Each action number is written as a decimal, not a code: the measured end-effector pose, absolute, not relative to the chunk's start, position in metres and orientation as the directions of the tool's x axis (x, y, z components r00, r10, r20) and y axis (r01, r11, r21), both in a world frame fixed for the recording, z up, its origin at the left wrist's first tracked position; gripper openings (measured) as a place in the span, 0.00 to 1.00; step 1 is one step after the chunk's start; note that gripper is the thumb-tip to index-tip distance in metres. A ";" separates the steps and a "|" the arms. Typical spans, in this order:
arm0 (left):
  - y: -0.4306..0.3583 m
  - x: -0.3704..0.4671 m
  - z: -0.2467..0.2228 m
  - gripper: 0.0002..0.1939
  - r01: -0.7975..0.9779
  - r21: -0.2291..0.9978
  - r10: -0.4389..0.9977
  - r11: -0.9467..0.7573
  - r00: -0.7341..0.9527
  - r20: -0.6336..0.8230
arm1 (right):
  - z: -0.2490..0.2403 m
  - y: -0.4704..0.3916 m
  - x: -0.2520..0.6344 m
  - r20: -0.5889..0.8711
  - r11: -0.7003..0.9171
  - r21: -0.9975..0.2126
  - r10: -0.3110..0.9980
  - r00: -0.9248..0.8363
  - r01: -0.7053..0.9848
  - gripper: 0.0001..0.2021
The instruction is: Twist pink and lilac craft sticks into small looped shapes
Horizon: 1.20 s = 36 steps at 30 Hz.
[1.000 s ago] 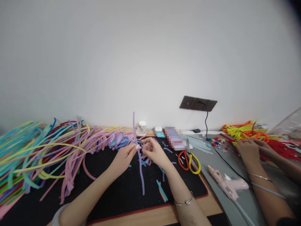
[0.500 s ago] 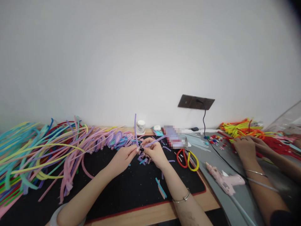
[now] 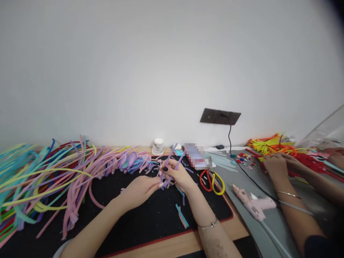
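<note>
Purple fuzzy stems [image 3: 170, 154] rise from between my two hands, above the black mat [image 3: 150, 222]. My right hand [image 3: 176, 173] grips them, fingers bent, a dark-nailed finger on top. My left hand [image 3: 143, 188] meets it from the left, with thumb and fingertips pinched at the lower part of the purple piece. The exact spot between the fingertips is partly hidden. Short purple offcuts lie under and around my right hand. A blue and pink strip [image 3: 182, 216] lies on the mat nearer to me.
Long pastel stems [image 3: 72, 179] pile up at the left. Behind stand a white cup [image 3: 157, 147] and a phone-like item. Red and yellow scissors [image 3: 218, 184] lie right of my hands. Further right are a pink glue gun [image 3: 254, 204], its cord and another person's hands [image 3: 276, 168].
The two purple ends now slant up side by side to the right; before, one stood upright and one pointed right. My left hand is slightly lower. The view has shifted a little.
</note>
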<state>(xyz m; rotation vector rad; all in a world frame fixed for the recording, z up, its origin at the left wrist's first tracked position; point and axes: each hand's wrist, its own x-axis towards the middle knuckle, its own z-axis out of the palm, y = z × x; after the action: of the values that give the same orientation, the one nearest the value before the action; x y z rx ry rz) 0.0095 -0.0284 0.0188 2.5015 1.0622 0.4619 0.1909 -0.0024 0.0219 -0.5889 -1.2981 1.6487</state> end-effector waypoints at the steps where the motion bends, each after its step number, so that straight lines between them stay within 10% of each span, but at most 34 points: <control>1: -0.029 0.010 0.018 0.17 0.612 0.452 0.731 -0.649 0.666 0.147 | 0.023 -0.003 0.191 0.165 -0.017 -0.925 0.882 -0.442 -0.379 0.14; 36: -0.022 0.007 0.007 0.19 0.877 0.139 0.858 -0.460 0.398 0.325 | 0.026 0.001 0.193 0.125 -0.051 -0.782 0.964 -0.236 -0.622 0.24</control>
<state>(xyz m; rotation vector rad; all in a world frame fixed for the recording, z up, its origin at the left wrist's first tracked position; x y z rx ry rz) 0.0072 -0.0219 0.0066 2.6720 1.6589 0.5682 0.1931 0.0012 0.0258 -0.5282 -0.8875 1.6134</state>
